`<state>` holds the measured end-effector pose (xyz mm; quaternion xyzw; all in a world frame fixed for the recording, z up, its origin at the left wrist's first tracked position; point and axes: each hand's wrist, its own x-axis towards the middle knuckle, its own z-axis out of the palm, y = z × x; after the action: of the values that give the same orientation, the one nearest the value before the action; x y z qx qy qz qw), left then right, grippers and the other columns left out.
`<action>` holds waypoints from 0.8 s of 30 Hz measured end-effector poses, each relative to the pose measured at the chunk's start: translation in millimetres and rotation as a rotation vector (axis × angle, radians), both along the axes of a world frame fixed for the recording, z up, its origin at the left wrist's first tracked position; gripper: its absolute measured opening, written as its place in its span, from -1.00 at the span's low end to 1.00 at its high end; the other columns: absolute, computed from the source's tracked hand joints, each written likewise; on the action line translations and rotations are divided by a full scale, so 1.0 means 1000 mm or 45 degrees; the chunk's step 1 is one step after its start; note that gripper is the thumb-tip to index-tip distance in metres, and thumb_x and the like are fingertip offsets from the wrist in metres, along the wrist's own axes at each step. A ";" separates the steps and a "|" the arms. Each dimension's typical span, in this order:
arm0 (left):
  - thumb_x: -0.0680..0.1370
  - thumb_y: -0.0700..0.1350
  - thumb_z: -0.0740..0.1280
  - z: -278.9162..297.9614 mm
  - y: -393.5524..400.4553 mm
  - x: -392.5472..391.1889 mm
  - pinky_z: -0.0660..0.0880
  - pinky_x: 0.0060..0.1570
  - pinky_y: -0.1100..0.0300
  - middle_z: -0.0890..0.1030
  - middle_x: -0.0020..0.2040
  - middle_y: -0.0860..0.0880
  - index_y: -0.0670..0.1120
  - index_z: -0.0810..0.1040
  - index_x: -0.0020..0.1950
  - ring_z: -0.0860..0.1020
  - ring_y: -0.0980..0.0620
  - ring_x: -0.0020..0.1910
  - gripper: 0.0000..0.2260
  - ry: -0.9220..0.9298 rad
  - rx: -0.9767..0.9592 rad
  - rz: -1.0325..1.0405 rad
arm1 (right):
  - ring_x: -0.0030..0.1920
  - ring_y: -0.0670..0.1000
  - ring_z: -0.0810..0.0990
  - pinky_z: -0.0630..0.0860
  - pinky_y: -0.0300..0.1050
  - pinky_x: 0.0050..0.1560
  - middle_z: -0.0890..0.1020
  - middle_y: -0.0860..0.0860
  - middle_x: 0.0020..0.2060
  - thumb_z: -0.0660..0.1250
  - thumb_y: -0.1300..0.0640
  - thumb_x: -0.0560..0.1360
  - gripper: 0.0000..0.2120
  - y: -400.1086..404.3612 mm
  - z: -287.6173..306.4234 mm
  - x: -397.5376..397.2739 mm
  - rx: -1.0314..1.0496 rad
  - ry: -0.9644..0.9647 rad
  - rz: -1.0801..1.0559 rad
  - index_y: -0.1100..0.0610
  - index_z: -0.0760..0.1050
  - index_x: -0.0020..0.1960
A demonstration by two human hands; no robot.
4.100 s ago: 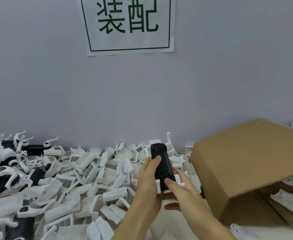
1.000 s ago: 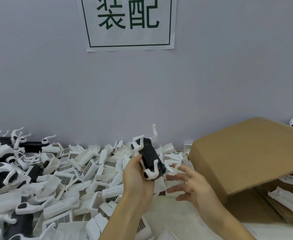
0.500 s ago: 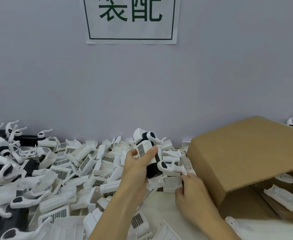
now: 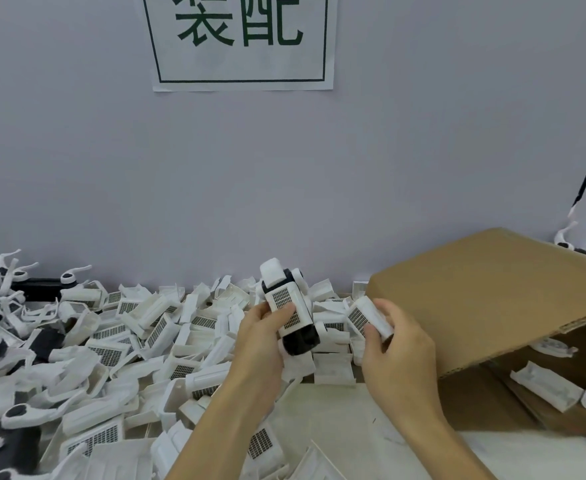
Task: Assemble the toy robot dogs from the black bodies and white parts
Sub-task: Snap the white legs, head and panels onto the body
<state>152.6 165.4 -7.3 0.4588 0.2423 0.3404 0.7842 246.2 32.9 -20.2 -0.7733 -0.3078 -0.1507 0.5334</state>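
Pale lilac wall (image 4: 423, 150) fills most of the head view, with a paper sign (image 4: 243, 43) in green characters stuck up top. Down below, the tabletop (image 4: 340, 431) is buried under a pile of white parts (image 4: 139, 341), lots of them with gridded panels, and some black bodies (image 4: 38, 284) with white legs are heaped at the far left. A tipped cardboard box (image 4: 485, 299) is seen on the right, more white pieces spilling out under its flap. Pretty much dead centre, a half-built robot dog (image 4: 289, 310) is held up over the pile in the left hand (image 4: 260, 344), grip closed round its black body with the thumb pressed on a gridded white panel. Just beside it, a loose white panel piece (image 4: 367, 318) is pinched in the right hand (image 4: 398, 348), not touching the dog.
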 end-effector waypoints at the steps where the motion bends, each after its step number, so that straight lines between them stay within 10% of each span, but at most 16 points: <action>1: 0.61 -0.25 0.33 -0.001 0.000 0.000 0.61 -0.38 0.13 0.74 0.00 -0.18 -0.19 0.63 0.17 0.73 -0.03 -0.20 -0.83 0.003 0.021 0.008 | -0.07 -0.15 0.55 0.39 -0.42 -0.09 0.61 -0.13 -0.07 0.30 0.31 0.58 -0.72 0.000 0.000 0.000 0.041 0.035 0.014 0.12 0.57 0.25; 12: 0.59 -0.15 0.41 -0.005 0.000 0.002 0.67 -0.09 -0.04 0.75 -0.02 -0.12 -0.17 0.68 0.12 0.73 -0.10 -0.03 -0.84 0.016 0.163 0.031 | -0.05 -0.19 0.55 0.40 -0.43 -0.12 0.61 -0.12 -0.03 0.29 0.27 0.60 -0.71 -0.001 -0.005 0.004 0.024 0.078 0.073 0.08 0.56 0.29; 17: 0.66 -0.10 0.26 0.006 -0.003 -0.003 0.63 -0.35 0.14 0.70 -0.18 -0.15 -0.22 0.64 0.18 0.68 -0.05 -0.32 -0.75 -0.216 -0.298 -0.058 | 0.00 -0.04 0.50 0.32 -0.26 0.02 0.52 -0.05 -0.01 0.26 0.26 0.62 -0.68 0.001 -0.013 0.007 -0.103 0.050 0.057 0.12 0.53 0.36; 24: 0.65 -0.13 0.25 0.010 -0.003 -0.006 0.62 -0.20 0.05 0.67 -0.17 -0.17 -0.27 0.57 0.31 0.66 -0.07 -0.21 -0.68 -0.307 -0.370 -0.101 | 0.05 0.02 0.50 0.32 -0.22 0.03 0.48 -0.02 0.01 0.27 0.24 0.62 -0.66 0.002 -0.016 0.009 -0.182 0.093 0.046 0.14 0.51 0.38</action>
<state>146.6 162.7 2.8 0.3059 0.1748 0.3233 0.8783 255.0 34.7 -36.5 -0.8086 -0.3122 -0.0904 0.4904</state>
